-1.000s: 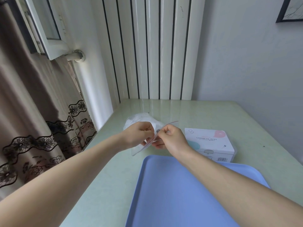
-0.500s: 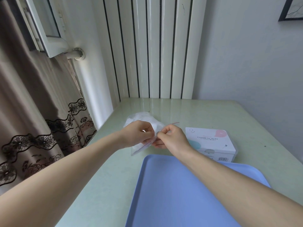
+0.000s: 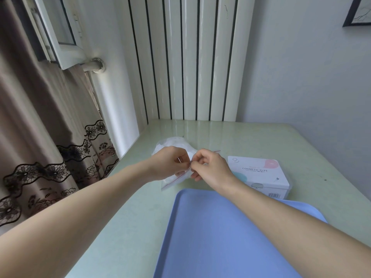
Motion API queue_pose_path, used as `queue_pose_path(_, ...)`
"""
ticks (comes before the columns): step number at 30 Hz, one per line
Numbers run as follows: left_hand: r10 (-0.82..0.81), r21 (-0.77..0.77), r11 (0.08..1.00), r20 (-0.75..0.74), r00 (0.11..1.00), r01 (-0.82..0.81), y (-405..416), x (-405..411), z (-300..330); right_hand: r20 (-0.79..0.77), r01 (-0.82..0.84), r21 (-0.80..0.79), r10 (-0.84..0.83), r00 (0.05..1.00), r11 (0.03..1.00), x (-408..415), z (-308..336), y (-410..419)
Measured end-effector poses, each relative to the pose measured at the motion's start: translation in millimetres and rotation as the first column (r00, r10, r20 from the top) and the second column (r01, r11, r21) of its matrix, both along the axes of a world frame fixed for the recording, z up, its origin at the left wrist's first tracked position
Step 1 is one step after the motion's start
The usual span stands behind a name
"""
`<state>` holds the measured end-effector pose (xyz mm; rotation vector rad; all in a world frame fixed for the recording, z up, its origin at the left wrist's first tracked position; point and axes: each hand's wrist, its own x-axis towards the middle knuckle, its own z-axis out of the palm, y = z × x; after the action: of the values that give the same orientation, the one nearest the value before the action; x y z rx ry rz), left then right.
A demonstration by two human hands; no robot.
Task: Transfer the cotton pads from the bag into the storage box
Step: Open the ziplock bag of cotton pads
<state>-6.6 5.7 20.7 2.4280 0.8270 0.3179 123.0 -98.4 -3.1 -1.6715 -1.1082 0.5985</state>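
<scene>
A clear zip bag [image 3: 173, 144] with a red seal line holds white cotton pads and lies on the pale green table [image 3: 251, 137]. My left hand [image 3: 169, 164] and my right hand [image 3: 212, 167] meet at the bag's mouth, each pinching one side of the top edge between thumb and fingers. The lower corner of the bag pokes out below my left hand. The white storage box [image 3: 261, 175], printed "COSMETIC PUFF", stands closed just right of my right hand.
A blue tray [image 3: 210, 237] lies on the table in front of me, under my right forearm. A white radiator [image 3: 184, 57] lines the back wall. A brown lace-trimmed curtain [image 3: 40, 137] hangs at the left.
Both hands have stayed at the bag's mouth and closed in on each other. The bag's stiff top edge, which stuck out to the right a second ago, is now bunched between my fingers.
</scene>
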Motion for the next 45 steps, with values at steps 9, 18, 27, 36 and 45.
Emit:
queue_pose_path(9, -0.021, 0.003, 1.0, -0.002, 1.0, 0.021, 1, 1, 5, 0.027, 0.056, 0.057, -0.057, 0.998, 0.997, 5, 3, 0)
queue_pose_path(18, 0.016, 0.275, 0.961, 0.04, 0.999, -0.026, 2, 4, 7, 0.176, 0.117, -0.015, -0.113, 0.978, 0.993, 11, -11, -3)
queue_pose_path(27, 0.092, 0.255, 0.96, 0.116, 0.989, -0.119, 7, -3, 23, 0.059, 0.198, -0.177, -0.19, 0.98, 0.964, 11, -22, -2)
queue_pose_path(36, 0.069, 0.465, 0.877, 0.13, 0.989, -0.122, 21, -9, 45, 0.319, 0.262, -0.245, -0.178, 0.931, 0.933, 21, -24, -12)
queue_pose_path(45, 0.076, 0.602, 0.792, 0.063, 0.995, -0.099, 23, -11, 45, 0.391, 0.195, -0.216, -0.098, 0.915, 0.957, 18, -14, -12)
